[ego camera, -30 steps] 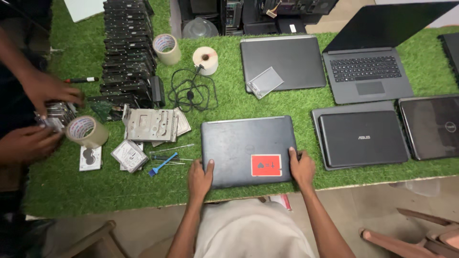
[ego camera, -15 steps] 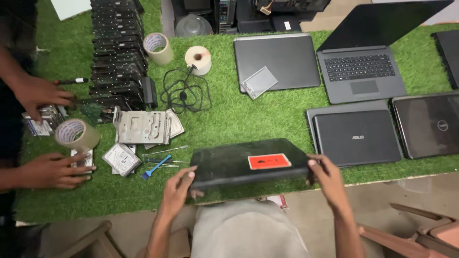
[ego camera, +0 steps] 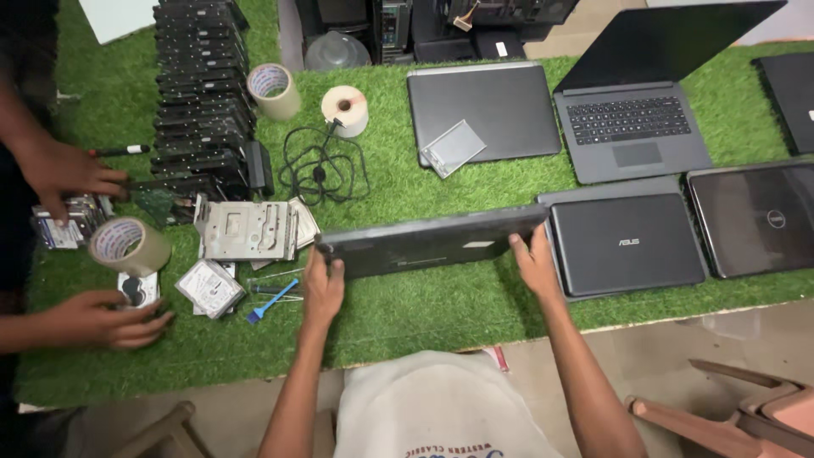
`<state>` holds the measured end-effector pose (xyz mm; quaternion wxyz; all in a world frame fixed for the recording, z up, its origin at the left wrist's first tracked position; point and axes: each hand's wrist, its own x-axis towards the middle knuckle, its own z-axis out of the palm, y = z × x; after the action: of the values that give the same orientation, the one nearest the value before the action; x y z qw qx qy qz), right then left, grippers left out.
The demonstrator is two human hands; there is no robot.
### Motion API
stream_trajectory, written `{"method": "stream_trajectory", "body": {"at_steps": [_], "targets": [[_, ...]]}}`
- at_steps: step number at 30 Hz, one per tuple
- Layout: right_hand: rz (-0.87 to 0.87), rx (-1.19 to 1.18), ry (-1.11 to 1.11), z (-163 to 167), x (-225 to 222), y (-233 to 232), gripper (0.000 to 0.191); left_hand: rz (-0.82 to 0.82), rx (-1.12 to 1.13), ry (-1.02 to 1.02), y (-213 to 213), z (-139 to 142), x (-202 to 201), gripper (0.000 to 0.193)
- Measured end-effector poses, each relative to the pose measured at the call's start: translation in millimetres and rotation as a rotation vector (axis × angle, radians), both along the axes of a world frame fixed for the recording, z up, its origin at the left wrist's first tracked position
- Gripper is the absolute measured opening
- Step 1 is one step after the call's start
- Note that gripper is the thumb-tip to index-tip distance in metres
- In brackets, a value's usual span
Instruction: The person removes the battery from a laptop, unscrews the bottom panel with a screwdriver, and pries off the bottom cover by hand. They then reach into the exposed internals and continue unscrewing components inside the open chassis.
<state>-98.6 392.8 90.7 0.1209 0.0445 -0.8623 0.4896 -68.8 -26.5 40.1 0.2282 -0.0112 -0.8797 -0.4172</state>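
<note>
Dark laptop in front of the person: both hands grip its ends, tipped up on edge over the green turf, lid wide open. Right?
Not quite. The head view shows the dark laptop closed, not open. The rest holds: left hand and right hand grip its ends, tipped on edge over the green turf.

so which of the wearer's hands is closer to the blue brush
Left. The left hand grips the lifted laptop's left end, just right of the blue brush; the right hand holds the far end.

Dark laptop (ego camera: 428, 243) on edge between both hands (ego camera: 323, 288)
</note>
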Motion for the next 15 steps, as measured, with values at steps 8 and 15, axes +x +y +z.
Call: {"method": "stream_trajectory", "body": {"at_steps": [8, 15], "targets": [[-0.351, 0.009, -0.348, -13.1, -22.6, -22.6, 0.058, 0.246, 0.158, -0.480, 16.5, 15.3, -21.1, 0.060], [-0.366, 0.202, -0.516, -30.9, -29.4, -26.3, 0.076, 0.277, 0.154, -0.676, 28.1, -17.3, -17.3, 0.067]]}}
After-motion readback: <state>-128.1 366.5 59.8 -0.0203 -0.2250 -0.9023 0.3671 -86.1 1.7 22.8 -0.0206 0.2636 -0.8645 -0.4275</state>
